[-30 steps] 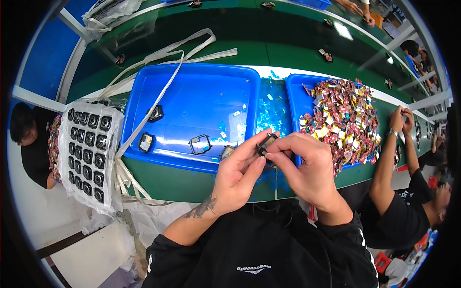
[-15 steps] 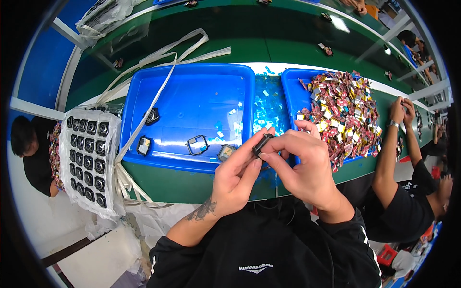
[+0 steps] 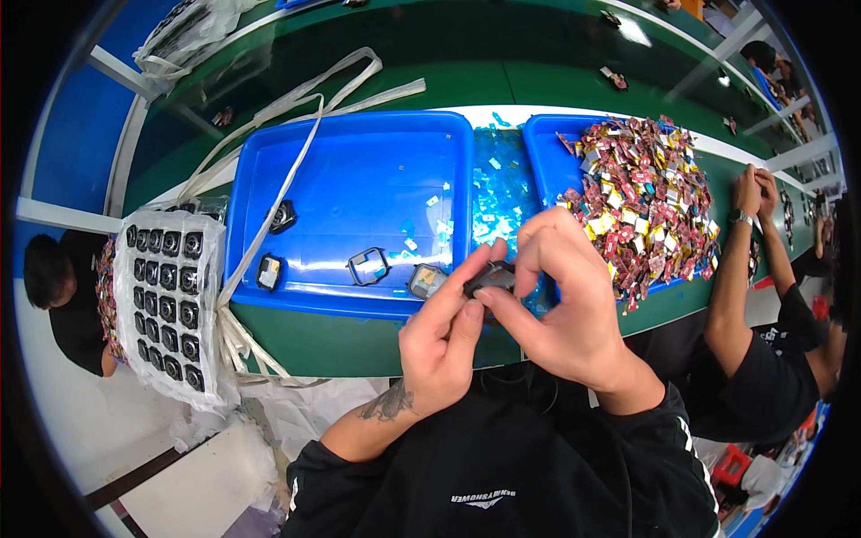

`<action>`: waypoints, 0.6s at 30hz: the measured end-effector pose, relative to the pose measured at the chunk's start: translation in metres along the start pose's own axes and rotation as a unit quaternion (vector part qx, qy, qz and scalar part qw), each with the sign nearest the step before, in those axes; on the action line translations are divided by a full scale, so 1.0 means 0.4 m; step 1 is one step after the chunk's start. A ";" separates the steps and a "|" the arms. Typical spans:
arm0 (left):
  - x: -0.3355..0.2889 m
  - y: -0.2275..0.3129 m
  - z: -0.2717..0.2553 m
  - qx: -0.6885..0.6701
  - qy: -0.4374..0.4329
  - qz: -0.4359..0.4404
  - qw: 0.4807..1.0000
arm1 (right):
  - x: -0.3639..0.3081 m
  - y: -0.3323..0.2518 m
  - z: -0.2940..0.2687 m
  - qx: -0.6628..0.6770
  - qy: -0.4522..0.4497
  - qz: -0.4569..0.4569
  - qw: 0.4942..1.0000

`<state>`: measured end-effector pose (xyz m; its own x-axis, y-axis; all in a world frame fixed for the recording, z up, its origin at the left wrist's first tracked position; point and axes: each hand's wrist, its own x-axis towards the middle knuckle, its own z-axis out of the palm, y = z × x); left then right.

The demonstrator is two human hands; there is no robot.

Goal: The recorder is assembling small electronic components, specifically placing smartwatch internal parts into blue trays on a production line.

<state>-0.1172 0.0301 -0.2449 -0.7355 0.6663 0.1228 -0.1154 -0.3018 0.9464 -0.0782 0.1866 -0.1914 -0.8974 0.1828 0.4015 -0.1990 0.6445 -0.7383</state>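
Left hand [image 3: 444, 345] and right hand [image 3: 560, 309] both pinching small dark casing [image 3: 491, 277], fingers closed on it, over blue tray [image 3: 359, 193] front edge

Factory assembly line: green conveyor bench [image 3: 502, 63], blue parts trays [image 3: 359, 170].

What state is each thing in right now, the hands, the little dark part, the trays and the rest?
left hand: fingers pinching the small dark part
right hand: fingers gripping the small dark part from above
small dark part: held off the table between both hands
left blue tray: nearly bare, a few small parts lying in it
right blue tray: heaped with colourful wrappers
bagged tray of dark parts: lying flat, filled in rows
white straps: loose across the tray
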 end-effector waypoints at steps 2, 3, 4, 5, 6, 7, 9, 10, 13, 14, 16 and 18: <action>0.008 -0.010 -0.006 -0.021 0.010 -0.002 1.000 | 0.005 0.021 0.005 0.022 -0.032 0.024 0.999; 0.012 -0.006 0.000 -0.019 0.011 -0.001 1.000 | -0.002 0.036 0.009 0.023 -0.033 0.022 0.999; 0.018 0.002 0.013 -0.076 0.064 -0.002 0.995 | -0.012 0.056 0.012 0.121 0.000 0.059 0.991; 0.022 0.008 0.021 -0.132 0.117 -0.002 0.984 | -0.019 0.066 0.013 0.217 0.032 0.094 0.971; 0.033 0.012 0.022 -0.145 0.119 -0.004 0.982 | -0.031 0.047 0.002 0.303 0.062 0.147 0.939; 0.036 0.013 0.016 -0.143 0.122 -0.001 0.982 | -0.043 0.039 -0.001 0.306 0.058 0.144 0.939; 0.042 0.004 0.004 -0.129 0.113 0.010 0.985 | -0.062 0.033 -0.012 0.302 -0.032 0.214 0.928; 0.040 0.001 0.000 -0.107 0.103 0.024 0.989 | -0.070 0.041 -0.005 0.295 -0.042 0.196 0.934; 0.036 0.025 -0.030 0.067 -0.002 0.032 0.997 | -0.061 0.022 -0.012 0.337 -0.043 0.228 0.913; 0.041 0.042 -0.029 0.150 0.000 0.061 0.987 | -0.056 0.018 -0.020 0.396 -0.034 0.249 0.883; 0.049 0.055 -0.049 0.246 -0.021 0.111 0.963 | -0.064 0.032 -0.026 0.405 -0.044 0.247 0.879; 0.053 0.057 -0.050 0.350 -0.011 0.164 0.922 | -0.063 0.033 -0.026 0.418 -0.063 0.247 0.872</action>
<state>-0.1488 0.0236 -0.2269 -0.6391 0.6343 0.4351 0.5759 0.0196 0.8173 -0.0540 0.1982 -0.2056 -0.9807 0.1674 -0.1011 0.0537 -0.2666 -0.9623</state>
